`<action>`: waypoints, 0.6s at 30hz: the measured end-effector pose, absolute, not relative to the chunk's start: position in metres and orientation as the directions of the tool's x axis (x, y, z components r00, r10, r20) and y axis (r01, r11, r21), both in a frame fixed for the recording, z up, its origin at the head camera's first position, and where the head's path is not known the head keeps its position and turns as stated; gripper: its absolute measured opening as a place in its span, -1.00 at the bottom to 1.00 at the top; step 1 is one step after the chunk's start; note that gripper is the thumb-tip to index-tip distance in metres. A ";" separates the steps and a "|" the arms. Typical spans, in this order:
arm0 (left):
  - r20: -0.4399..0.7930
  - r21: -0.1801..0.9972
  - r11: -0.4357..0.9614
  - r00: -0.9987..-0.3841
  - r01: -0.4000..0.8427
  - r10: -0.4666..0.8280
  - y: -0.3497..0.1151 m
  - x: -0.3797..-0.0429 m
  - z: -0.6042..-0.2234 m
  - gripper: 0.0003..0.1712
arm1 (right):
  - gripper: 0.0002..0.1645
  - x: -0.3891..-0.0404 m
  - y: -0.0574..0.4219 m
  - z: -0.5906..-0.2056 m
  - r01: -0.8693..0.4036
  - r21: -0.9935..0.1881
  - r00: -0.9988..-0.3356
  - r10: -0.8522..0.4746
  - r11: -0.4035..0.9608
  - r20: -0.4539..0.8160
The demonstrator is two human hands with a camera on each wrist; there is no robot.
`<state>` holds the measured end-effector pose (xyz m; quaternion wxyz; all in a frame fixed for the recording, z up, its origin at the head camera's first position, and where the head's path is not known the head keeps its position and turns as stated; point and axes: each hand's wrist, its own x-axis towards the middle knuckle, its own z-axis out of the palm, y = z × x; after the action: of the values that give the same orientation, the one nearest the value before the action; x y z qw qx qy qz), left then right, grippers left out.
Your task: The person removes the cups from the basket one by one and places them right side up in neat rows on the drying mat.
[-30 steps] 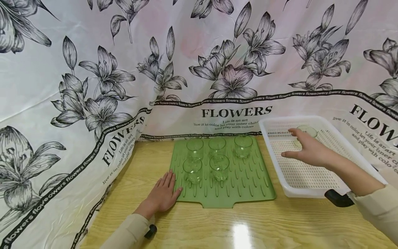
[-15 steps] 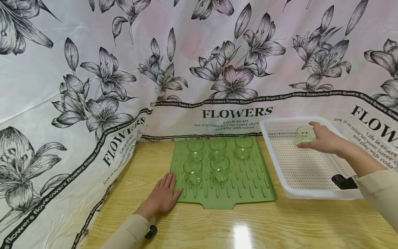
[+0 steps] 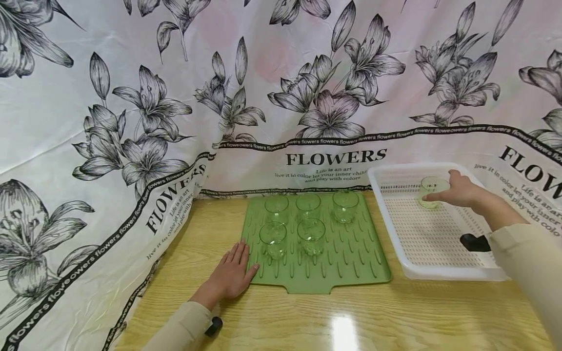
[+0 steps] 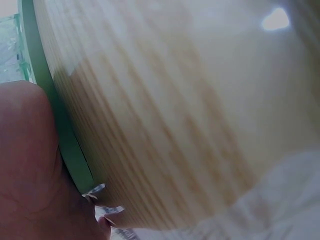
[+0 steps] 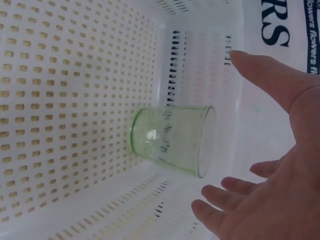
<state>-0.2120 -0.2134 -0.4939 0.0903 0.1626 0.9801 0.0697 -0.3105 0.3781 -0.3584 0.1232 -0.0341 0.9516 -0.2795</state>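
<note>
A pale green drinking glass (image 5: pixel 172 140) stands upright in the far part of the white perforated basket (image 3: pixel 397 253). My right hand (image 3: pixel 467 195) reaches over the basket, thumb and fingers spread wide to either side of the glass; the right wrist view shows a gap between them and its wall. At the left, my left hand (image 3: pixel 232 273) lies flat along the edge of the green draining mat (image 3: pixel 351 263), fingers straight, thumb over its border. Several clear glasses stand on the mat, among them a front glass (image 3: pixel 311 238) and a back right glass (image 3: pixel 345 207).
The wooden table (image 3: pixel 281 321) carries both mat and basket, which stand side by side with a narrow gap between. A flower-printed cloth (image 3: pixel 325 161) hangs behind and along the left side, close to the back edges of both.
My right hand first moves right and back in the basket, its fingers coming to either side of the glass there. The left hand and the glasses on the mat stay put.
</note>
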 end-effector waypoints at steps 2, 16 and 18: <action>-0.171 0.140 0.944 -0.931 0.300 0.322 -0.214 -0.213 -0.496 -0.11 | 0.46 -0.314 0.380 -0.361 0.021 -0.546 -0.966 -0.123 0.837 -0.226; -0.141 0.154 0.942 -0.937 0.297 0.319 -0.211 -0.216 -0.501 -0.10 | 0.53 -0.333 0.401 -0.385 0.115 -0.644 -0.962 -0.077 0.756 -0.262; -0.136 0.152 0.941 -0.937 0.302 0.322 -0.212 -0.217 -0.501 -0.11 | 0.52 -0.335 0.402 -0.389 0.127 -0.659 -0.963 -0.067 0.742 -0.260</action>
<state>-0.2166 -0.2120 -0.5006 0.0798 0.1589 0.9819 0.0647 -0.3349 0.4024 -0.3890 0.1347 0.0163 0.9234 -0.3590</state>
